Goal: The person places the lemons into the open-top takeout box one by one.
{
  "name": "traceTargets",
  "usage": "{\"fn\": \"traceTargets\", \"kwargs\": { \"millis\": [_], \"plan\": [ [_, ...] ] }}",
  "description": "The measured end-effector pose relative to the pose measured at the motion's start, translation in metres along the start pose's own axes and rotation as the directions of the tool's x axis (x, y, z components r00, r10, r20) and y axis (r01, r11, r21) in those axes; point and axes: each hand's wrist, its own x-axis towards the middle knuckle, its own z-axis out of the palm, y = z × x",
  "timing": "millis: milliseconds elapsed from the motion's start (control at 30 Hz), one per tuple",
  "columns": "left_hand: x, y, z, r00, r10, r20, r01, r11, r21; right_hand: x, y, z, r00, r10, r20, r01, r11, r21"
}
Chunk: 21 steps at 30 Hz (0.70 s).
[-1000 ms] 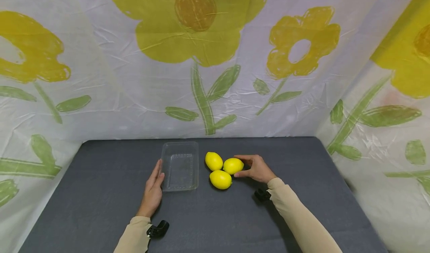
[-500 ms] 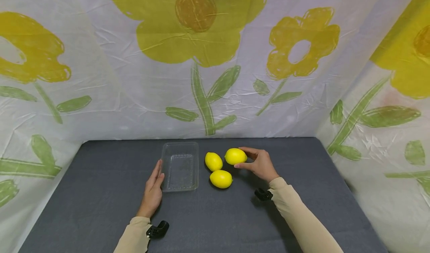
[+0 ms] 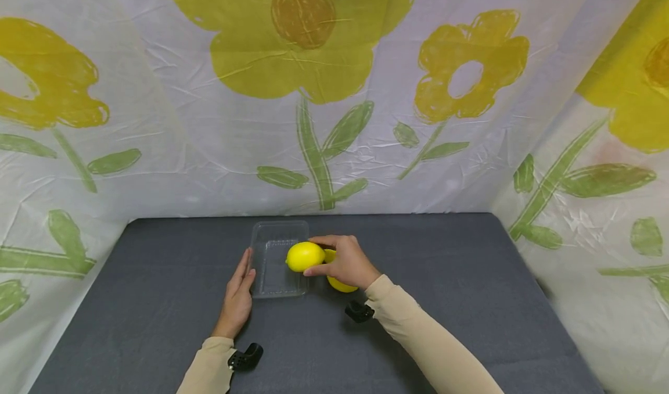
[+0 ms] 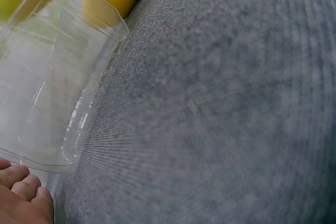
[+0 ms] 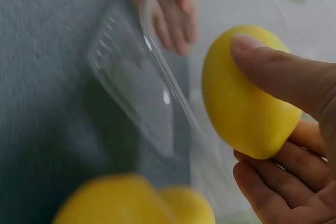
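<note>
A clear plastic container (image 3: 279, 289) stands on the dark table, its inside bare. My left hand (image 3: 238, 295) rests along its left side with straight fingers; in the left wrist view the fingertips (image 4: 26, 184) lie right at the rim. My right hand (image 3: 349, 261) holds a yellow lemon (image 3: 305, 257) between thumb and fingers, over the container's right edge. In the right wrist view the thumb presses on top of that lemon (image 5: 247, 108) and the fingers curl beneath. Two more lemons (image 3: 342, 285) lie right of the container, partly hidden under my right hand.
The dark cloth-covered table (image 3: 157, 301) reaches back to a white curtain (image 3: 209, 196) printed with yellow flowers, which also hangs at both sides. A black wrist camera (image 3: 245, 357) sits on my left sleeve, another camera (image 3: 359, 311) on the right.
My right hand took hold of the rightmost lemon, lifted it from beside the other two and carried it left to the container. The left hand and container have stayed put.
</note>
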Motion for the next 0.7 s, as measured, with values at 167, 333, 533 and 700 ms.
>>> {"fn": "traceTargets", "kwargs": {
  "millis": [167, 333, 533, 700],
  "plan": [
    [0.000, 0.001, 0.000, 1.000, -0.020, 0.008, 0.020, 1.000, 0.011, 0.011, -0.016, 0.025, 0.989, -0.085, 0.118, 0.103, 0.983, -0.150],
    [0.000, 0.001, -0.001, 0.999, -0.030, 0.015, 0.030, 1.000, 0.007, 0.021, -0.021, 0.043, 0.972, -0.108, 0.208, 0.161, 0.952, -0.260],
    [0.000, -0.001, -0.001, 1.000, -0.018, 0.013, 0.018, 1.000, -0.005, 0.029, -0.021, 0.056, 0.945, -0.091, 0.313, 0.198, 0.923, -0.331],
    [0.000, -0.001, 0.001, 1.000, -0.004, 0.010, 0.004, 1.000, -0.020, 0.035, -0.018, 0.064, 0.929, -0.092, 0.359, 0.209, 0.930, -0.303]
  ]
}}
